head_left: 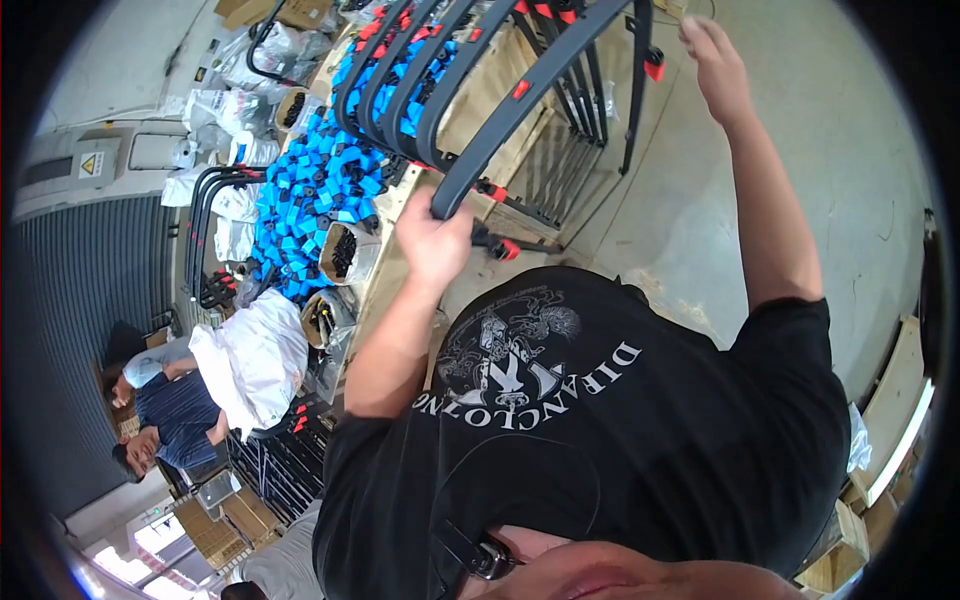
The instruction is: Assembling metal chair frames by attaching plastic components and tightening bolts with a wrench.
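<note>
My left hand [435,242] is closed round the lower bend of a black curved tube frame [566,56] with red clips. The frame slants up to the right from that grip. To the right of its far leg, my right hand [716,80] is raised with fingers stretched out, holding nothing. A red clip [654,66] sits on the leg nearest to that hand. Several similar black frames [400,100] stand in a row just left of the held one.
Blue plastic parts [310,190] are heaped on the wooden table to the left, beside boxes of small black parts [344,252]. At the left, people sit near a white sack [255,355]. Concrete floor [820,160] lies to the right.
</note>
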Tool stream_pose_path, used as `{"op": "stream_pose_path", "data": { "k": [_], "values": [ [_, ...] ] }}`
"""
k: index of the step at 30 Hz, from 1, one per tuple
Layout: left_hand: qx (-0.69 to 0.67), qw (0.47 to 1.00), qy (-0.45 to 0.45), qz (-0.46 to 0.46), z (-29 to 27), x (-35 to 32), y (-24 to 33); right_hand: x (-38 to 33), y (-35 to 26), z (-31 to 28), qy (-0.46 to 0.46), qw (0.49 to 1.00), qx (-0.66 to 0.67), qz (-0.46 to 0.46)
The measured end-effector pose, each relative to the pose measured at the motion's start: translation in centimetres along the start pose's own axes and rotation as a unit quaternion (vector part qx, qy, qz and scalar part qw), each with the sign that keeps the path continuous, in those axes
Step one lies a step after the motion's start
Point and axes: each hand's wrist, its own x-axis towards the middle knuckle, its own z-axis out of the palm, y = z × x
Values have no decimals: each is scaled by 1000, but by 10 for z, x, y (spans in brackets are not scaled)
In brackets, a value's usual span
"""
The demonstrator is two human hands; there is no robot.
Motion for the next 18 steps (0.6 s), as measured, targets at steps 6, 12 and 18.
{"op": "stream_pose_path", "data": {
  "k": [6,12,18],
  "values": [
    [-165,985,36,-40,80,34,-10,-126,131,-111,35,967,-59,247],
    [-42,997,69,3,78,58,-13,-293,257,-176,-52,850,-205,483],
    [31,999,34,7,58,45,4,-383,316,-148,-225,707,-279,610]
  ]
}}
